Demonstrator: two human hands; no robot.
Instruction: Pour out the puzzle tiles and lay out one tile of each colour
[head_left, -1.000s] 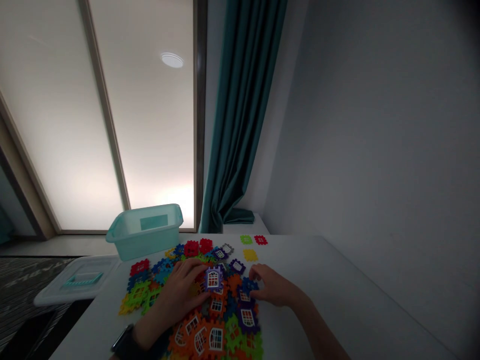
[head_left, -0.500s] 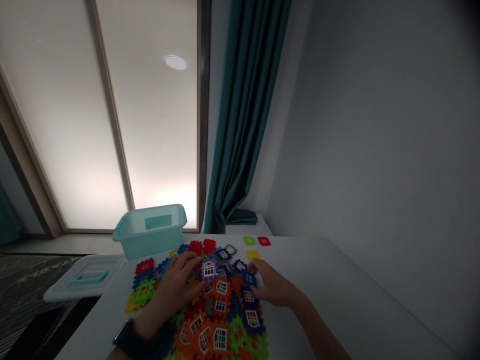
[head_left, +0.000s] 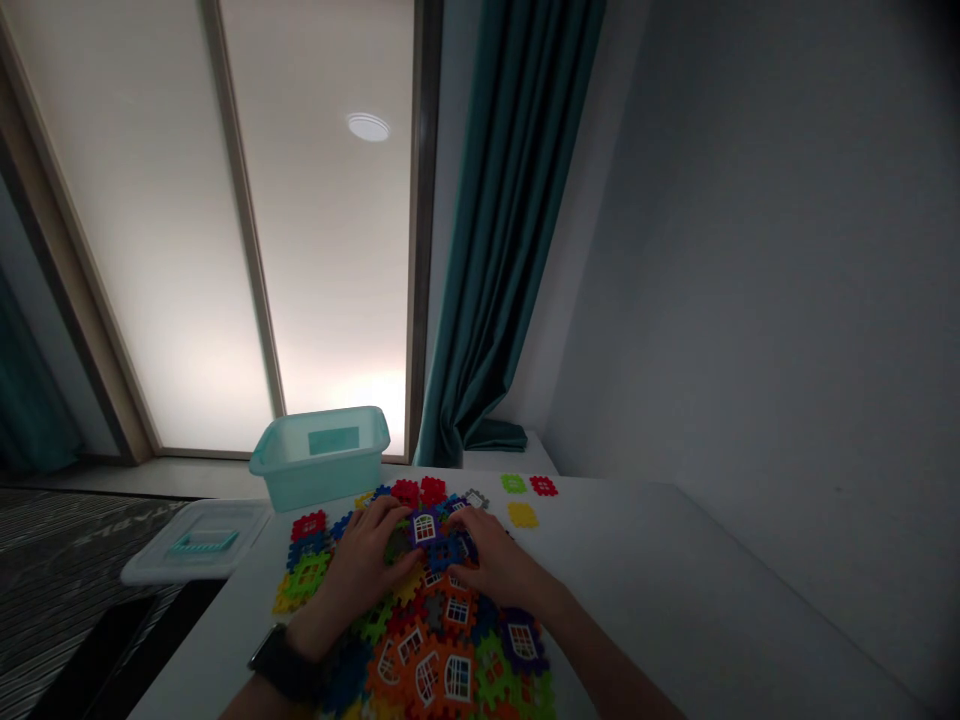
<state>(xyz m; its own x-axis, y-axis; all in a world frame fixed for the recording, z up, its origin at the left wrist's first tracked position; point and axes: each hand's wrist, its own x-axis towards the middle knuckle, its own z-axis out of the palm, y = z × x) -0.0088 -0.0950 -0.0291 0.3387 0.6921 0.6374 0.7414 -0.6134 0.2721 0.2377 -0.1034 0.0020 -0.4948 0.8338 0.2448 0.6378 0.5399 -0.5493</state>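
- Left hand [head_left: 360, 570] lies curved over a heap of interlocking foam-like plastic house tiles [head_left: 427, 680], its fingertips just beside a purple tile with a white arched window [head_left: 424, 528].
- Right hand [head_left: 499, 570] comes in from the other side, its fingers resting on a dark blue notched tile [head_left: 446, 553] just beside that purple tile.
- Grip: both hands sit close together, almost meeting above the middle of the heap, with fingers bent downward; whether either is clamped on a tile cannot be told.
- Under and toward the person from the hands, orange, green and purple window tiles lie linked together.
- Beyond the hands, red tiles [head_left: 420, 491] edge the heap, and a translucent teal plastic bin [head_left: 319, 460] stands past them at the white table's [head_left: 637, 570] far edge.
- Past the right hand, separate from the heap, lie a green tile [head_left: 514, 483], a red tile [head_left: 543, 486] and a yellow tile [head_left: 523, 515].
- Left of the left hand, a translucent plastic lid with a teal handle [head_left: 196, 543] lies at the table's edge.
- Black watch [head_left: 281, 665] circles the left wrist.
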